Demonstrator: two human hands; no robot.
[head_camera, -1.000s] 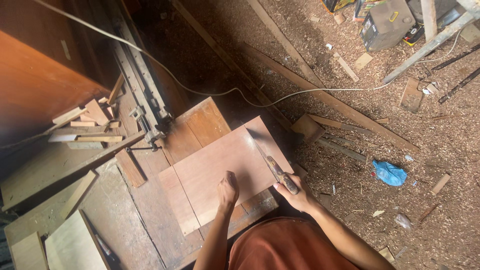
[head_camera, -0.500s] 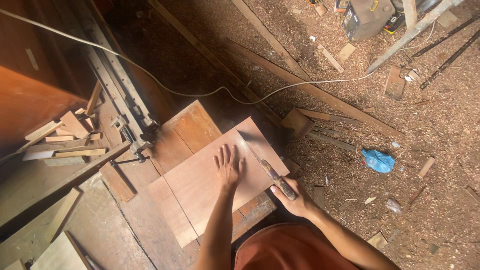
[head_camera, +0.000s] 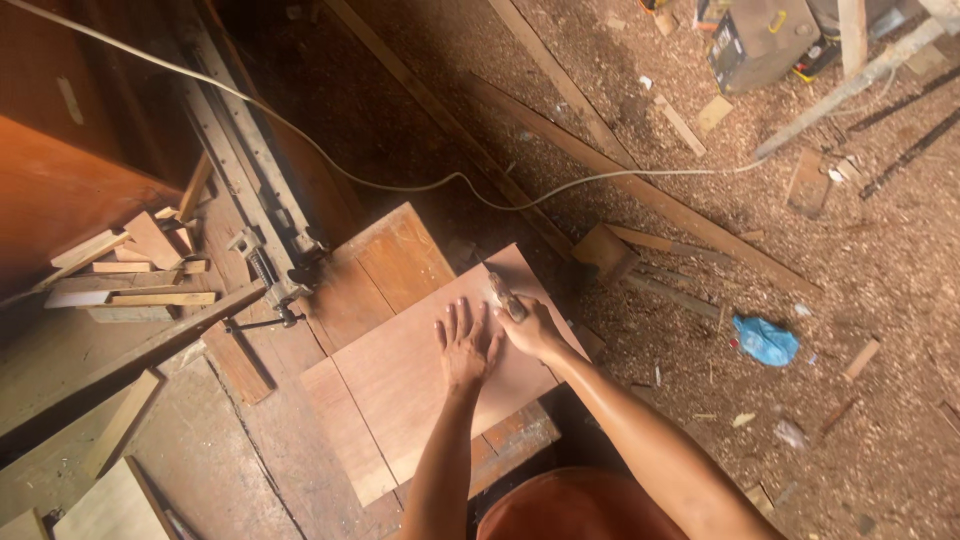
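A flat reddish-brown plywood panel lies on top of a wooden bench. My left hand presses flat on the panel with fingers spread. Beside it, my right hand grips a small hand tool whose tip rests near the panel's far edge. I cannot tell what kind of tool it is. Both forearms reach up from the bottom of the view.
A metal bar clamp sits left of the bench beside a pile of wood offcuts. A pale cable crosses the sawdust floor. Long planks, a blue rag and a grey box lie to the right.
My right hand slid the tool from the panel's near right edge toward its far edge. My left hand moved farther up the panel too. The view shifted slightly.
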